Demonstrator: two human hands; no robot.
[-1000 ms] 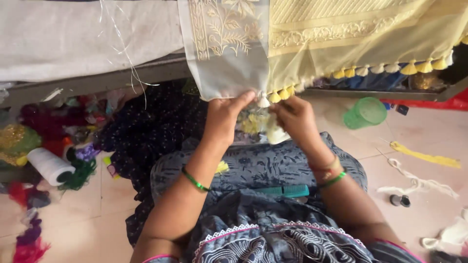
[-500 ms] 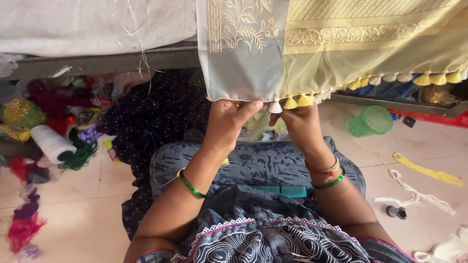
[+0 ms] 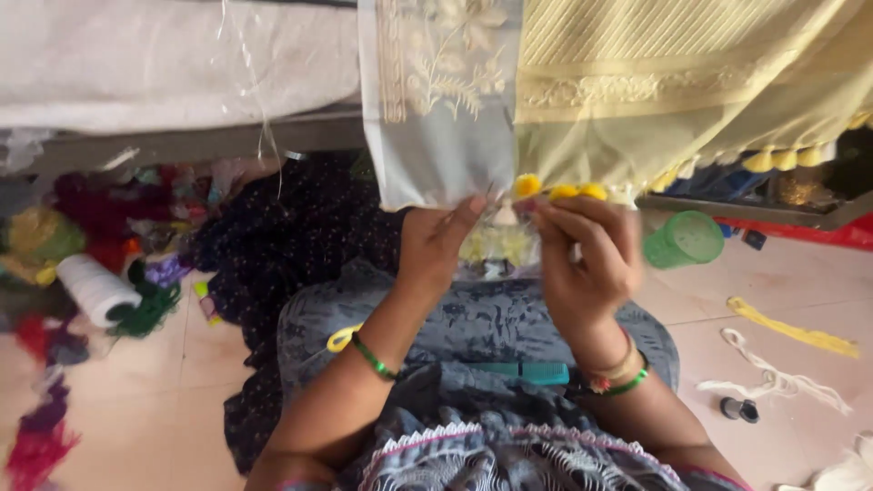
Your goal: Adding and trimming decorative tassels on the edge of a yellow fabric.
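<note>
thread spool (image 3: pixel 94 287) far left | cup (image 3: pixel 684 239) right | cloth (image 3: pixel 582 91) hanging behind

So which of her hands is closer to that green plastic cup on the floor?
Right. The right hand is just beside the green cup; the left hand is farther off, beyond it.

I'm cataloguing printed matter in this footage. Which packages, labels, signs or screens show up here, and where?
None that can be made out: no package, label, sign or screen shows.
Both hands, left hand and right hand, pinch the hem of the pale yellow cloth by its yellow pom-poms.
</note>
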